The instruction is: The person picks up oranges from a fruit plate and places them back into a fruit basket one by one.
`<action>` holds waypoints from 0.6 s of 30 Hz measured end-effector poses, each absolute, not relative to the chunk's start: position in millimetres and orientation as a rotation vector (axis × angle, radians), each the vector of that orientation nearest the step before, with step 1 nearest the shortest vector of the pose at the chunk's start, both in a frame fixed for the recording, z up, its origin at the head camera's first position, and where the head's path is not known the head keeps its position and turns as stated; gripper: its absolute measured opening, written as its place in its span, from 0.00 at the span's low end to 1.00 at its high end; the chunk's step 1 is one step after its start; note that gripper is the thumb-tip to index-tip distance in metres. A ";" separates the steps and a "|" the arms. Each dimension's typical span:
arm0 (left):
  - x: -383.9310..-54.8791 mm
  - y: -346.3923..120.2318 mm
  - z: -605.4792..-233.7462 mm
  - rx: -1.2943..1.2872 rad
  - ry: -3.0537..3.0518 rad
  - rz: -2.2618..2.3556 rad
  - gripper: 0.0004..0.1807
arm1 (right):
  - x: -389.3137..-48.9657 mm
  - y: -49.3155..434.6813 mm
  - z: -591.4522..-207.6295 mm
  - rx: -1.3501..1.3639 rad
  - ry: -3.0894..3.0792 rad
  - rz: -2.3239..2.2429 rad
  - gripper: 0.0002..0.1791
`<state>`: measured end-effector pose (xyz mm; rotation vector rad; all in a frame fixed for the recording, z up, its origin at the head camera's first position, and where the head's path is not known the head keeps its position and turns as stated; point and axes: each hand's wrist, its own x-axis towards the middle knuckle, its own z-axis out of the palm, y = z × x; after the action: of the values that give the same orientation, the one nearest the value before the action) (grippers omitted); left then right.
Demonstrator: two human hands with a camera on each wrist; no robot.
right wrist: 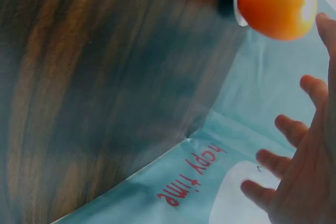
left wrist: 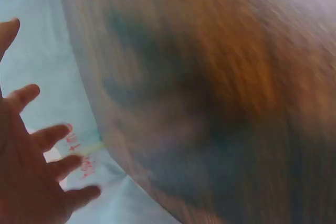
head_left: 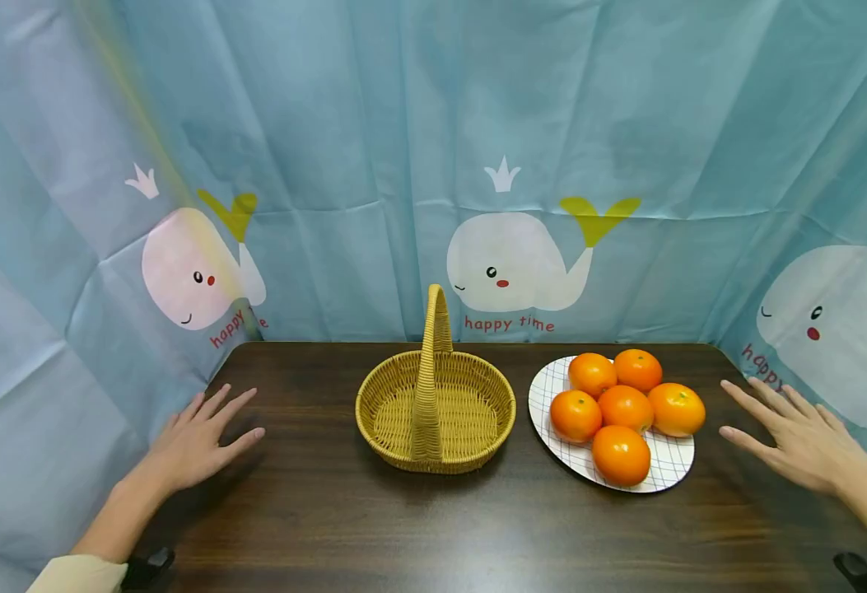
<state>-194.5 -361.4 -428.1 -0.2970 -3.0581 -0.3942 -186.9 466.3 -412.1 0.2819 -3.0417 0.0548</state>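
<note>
My left hand point(head_left: 194, 445) hovers with spread fingers at the left side of the table, holding nothing. In the left wrist view, that hand point(left wrist: 37, 156) shows splayed fingers over bare wood. On the right, my other hand point(head_left: 804, 436) is likewise spread, just right of a white plate point(head_left: 673, 473) with a grid pattern. Several orange fruits, like mandarins point(head_left: 626, 409), lie on the plate. One orange fruit point(right wrist: 278, 3) appears near the right thumb in the right wrist view, apart from it. A woven yellow basket point(head_left: 477, 412) with an upright handle stands mid-table, its inside bare.
The dark wooden table point(head_left: 433, 527) reaches back to a light blue curtain point(head_left: 374, 165) printed with whales. The curtain also closes off the left and right sides, close to both hands. Basket and plate stand side by side with a narrow gap.
</note>
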 end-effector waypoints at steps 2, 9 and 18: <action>-198.6 -357.6 -426.3 -0.349 -3.028 -0.541 0.43 | -190.3 466.0 -410.3 0.332 -3.019 0.138 0.48; -210.8 -337.3 -425.0 -0.457 -2.875 -1.041 0.33 | -200.6 463.9 -401.7 0.410 -2.946 0.437 0.45; -240.3 -294.3 -422.2 -0.666 -2.733 -1.441 0.27 | -210.2 461.1 -392.9 0.375 -2.905 0.628 0.37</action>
<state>-240.3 -294.3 -422.2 -0.6655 -2.7328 -1.4409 -210.2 461.1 -392.9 0.3748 -2.9053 0.6277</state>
